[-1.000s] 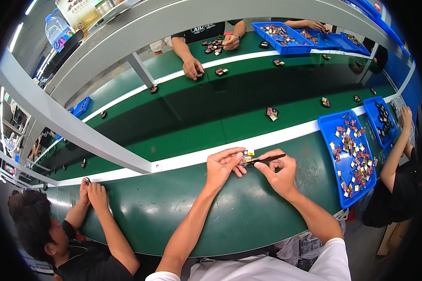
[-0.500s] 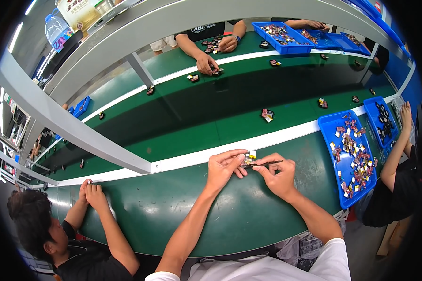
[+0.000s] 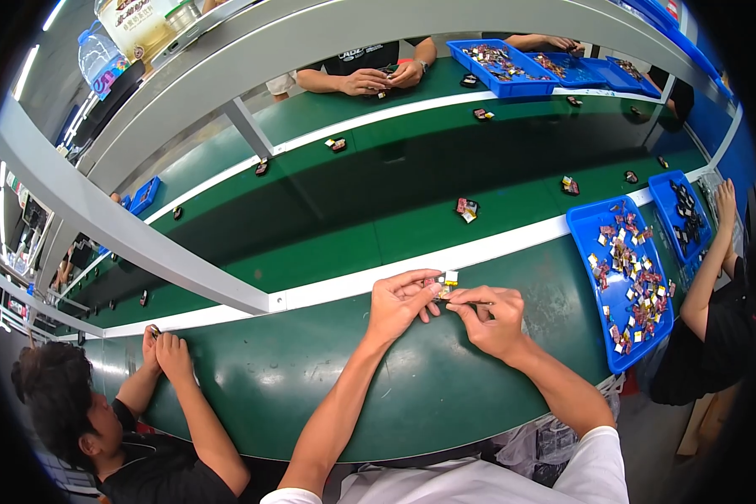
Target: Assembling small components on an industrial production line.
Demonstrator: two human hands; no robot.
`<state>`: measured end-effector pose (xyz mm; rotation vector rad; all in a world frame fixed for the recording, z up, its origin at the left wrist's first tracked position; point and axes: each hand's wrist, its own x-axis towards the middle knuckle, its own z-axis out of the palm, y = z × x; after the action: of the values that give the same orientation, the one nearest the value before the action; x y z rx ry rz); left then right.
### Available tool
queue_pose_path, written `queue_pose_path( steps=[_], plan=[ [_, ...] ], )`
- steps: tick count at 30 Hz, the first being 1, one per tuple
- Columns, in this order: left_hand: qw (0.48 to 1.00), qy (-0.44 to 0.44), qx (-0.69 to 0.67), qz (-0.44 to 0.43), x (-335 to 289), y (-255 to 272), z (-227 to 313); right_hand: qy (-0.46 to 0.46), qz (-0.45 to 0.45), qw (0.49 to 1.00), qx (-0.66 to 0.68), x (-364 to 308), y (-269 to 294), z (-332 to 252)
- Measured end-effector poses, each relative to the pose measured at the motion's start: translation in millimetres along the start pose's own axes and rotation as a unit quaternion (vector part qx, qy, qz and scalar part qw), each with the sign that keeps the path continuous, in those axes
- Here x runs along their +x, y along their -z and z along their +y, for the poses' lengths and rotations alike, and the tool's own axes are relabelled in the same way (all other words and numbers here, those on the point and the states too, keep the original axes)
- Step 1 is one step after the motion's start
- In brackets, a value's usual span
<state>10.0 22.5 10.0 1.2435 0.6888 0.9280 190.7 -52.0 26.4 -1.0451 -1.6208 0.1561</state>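
Note:
Over the near green table, my left hand (image 3: 401, 304) is closed on a small electronic assembly (image 3: 450, 278) with white, yellow and reddish parts, pinched between thumb and fingers. My right hand (image 3: 496, 321) pinches a thin dark stick-like tool (image 3: 481, 303), and its tip end meets the assembly at my left fingertips. Most of the tool is covered by my fingers, so its exact kind is unclear. To the right of my hands lies a blue tray (image 3: 592, 290) with many similar small assemblies in it.
Beyond a white rail (image 3: 344, 286), a green conveyor belt (image 3: 328, 244) carries spaced assemblies (image 3: 467, 210). A grey frame post (image 3: 160, 252) crosses at left. Co-workers sit to the left, right and across. A second blue tray (image 3: 659, 197) with black parts stands at far right.
My right hand has turned and shifted slightly, and less of the tool shows. Assemblies on the belt have moved left. The person across has brought both hands together.

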Motion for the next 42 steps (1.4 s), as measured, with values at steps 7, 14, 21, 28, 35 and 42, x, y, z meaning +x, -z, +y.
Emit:
queue_pose_path(
  steps=[7,14,21,28,35,42],
  plan=[
    [1.0,0.01,0.007,0.016,0,-3,-1,0.018,0.005,1.0,-0.003,-2,-4,4],
    [0.999,0.023,0.024,0.026,1,-5,-2,0.005,0.008,1.0,-0.007,-1,-5,6],
    [0.999,0.023,0.023,0.042,6,-3,-1,-0.05,0.01,0.999,-0.007,-5,-5,4],
    [0.969,-0.023,0.089,0.227,50,38,17,-0.097,0.104,0.989,0.049,5,1,14],
    [0.724,-0.17,0.572,0.347,53,89,13,-0.12,0.088,0.988,0.051,6,-6,8],
    [0.898,-0.231,0.349,0.138,2,-7,-2,-0.145,0.108,0.983,0.025,0,0,8]
  ],
)
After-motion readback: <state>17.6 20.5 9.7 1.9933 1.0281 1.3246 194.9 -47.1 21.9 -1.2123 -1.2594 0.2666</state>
